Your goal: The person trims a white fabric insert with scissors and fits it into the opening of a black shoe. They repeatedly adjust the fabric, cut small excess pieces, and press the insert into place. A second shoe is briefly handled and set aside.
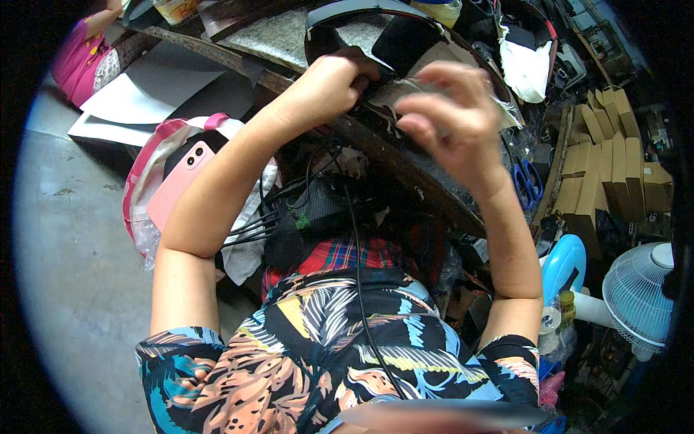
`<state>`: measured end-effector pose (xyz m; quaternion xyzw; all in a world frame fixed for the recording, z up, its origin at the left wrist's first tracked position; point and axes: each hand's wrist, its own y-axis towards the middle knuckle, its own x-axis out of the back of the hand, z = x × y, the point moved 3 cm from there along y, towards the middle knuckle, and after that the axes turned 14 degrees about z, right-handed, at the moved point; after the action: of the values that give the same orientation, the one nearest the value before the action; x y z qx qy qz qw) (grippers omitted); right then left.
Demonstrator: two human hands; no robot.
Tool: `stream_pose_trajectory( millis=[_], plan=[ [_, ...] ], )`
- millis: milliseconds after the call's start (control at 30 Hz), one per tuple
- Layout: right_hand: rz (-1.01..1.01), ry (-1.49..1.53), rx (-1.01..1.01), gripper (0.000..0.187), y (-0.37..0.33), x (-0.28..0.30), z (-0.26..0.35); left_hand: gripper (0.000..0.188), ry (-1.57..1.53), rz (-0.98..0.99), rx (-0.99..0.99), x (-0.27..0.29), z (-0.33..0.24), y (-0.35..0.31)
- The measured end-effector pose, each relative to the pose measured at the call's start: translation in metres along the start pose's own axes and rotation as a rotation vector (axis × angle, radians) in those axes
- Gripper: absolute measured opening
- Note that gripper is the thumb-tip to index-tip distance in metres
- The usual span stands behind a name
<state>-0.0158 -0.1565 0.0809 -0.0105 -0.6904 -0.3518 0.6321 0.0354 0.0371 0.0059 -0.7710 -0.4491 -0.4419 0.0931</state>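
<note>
My left hand (340,81) is closed on the lower edge of a black curved piece (340,17) with a pale grey rim, at the bench's near side. What kind of article it is I cannot make out. Just right of it, my right hand (459,119) hangs in the air, smeared by motion. Its thumb and fingers are bent but apart, and nothing shows between them. Beneath this hand lies a ragged-edged beige sheet (442,59). Blue-handled scissors (526,184) rest to the right of my right forearm.
A pink phone (178,182) sits in a pink-and-white bag beside my left arm. White sheets (152,83) lie at far left, near another person's pink sleeve (78,64). Folded cardboard boxes (603,163) and a blue-and-white fan (636,293) stand at right.
</note>
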Motion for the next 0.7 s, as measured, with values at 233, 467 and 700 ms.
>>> stream_pose_trajectory(
  millis=[233, 467, 700],
  plan=[
    [0.137, 0.134, -0.615, 0.073, -0.013, 0.006, -0.079, 0.032, 0.149, 0.047, -0.169, 0.001, -0.014, -0.013],
    [0.000, 0.762, -0.742, 0.068, -0.018, -0.037, -0.085, 0.017, 0.250, 0.177, -0.016, 0.053, -0.010, 0.012],
    [-0.044, 1.136, -0.748, 0.076, -0.039, -0.055, -0.078, 0.026, 0.500, 0.277, -0.052, 0.036, -0.030, 0.081]
  ],
)
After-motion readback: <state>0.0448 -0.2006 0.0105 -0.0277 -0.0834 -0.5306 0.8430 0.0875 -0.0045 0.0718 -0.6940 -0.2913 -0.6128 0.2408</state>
